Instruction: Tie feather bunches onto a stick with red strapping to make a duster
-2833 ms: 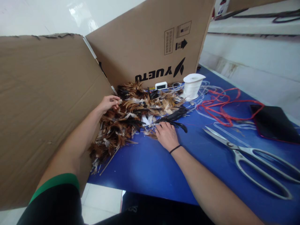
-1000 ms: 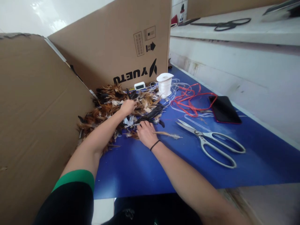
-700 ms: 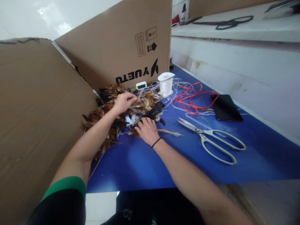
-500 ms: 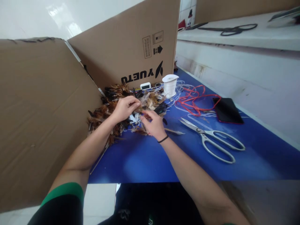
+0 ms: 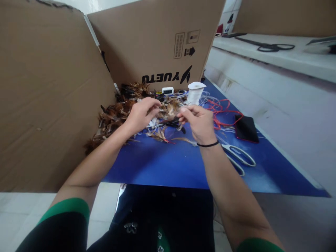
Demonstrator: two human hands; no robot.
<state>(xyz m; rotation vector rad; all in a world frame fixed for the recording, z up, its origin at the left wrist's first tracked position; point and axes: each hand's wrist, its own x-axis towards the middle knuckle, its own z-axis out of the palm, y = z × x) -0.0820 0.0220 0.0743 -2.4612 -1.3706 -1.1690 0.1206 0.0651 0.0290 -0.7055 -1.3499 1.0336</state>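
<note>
- While both palms face inward over the far part of the glossy blue counter point(image 5: 157, 164), left hand point(image 5: 141, 113) has thumb and fingers drawn near each other at the feathers; whether anything is grasped, cannot tell.
- Right hand point(image 5: 201, 122), black band at wrist: thumb and forefinger brought together, other fingers curled. Fingertips blurred against the feathers; contents, if any, cannot be made out.
- Loose heap of brown, black and buff feathers point(image 5: 115, 108): on counter, along the base of the brown cardboard panels point(image 5: 157, 38). Left hand and forearm cover part of it.
- Small brown feather bundle with red at its base point(image 5: 160, 135): on counter, between the hands, nearer the person. Single pale-brown feather point(image 5: 185, 140) just right of it.
- White strips point(image 5: 153, 122): partly behind left hand; shape unclear.
- Silver-handled scissors point(image 5: 243, 154): handles visible; blades hidden behind right hand and wrist.
- White spool point(image 5: 196, 93): lower part obscured by right hand.
- Red plastic string point(image 5: 224, 123): tangled, partly hidden by right hand; black phone-like slab point(image 5: 246, 128) beside it.
</note>
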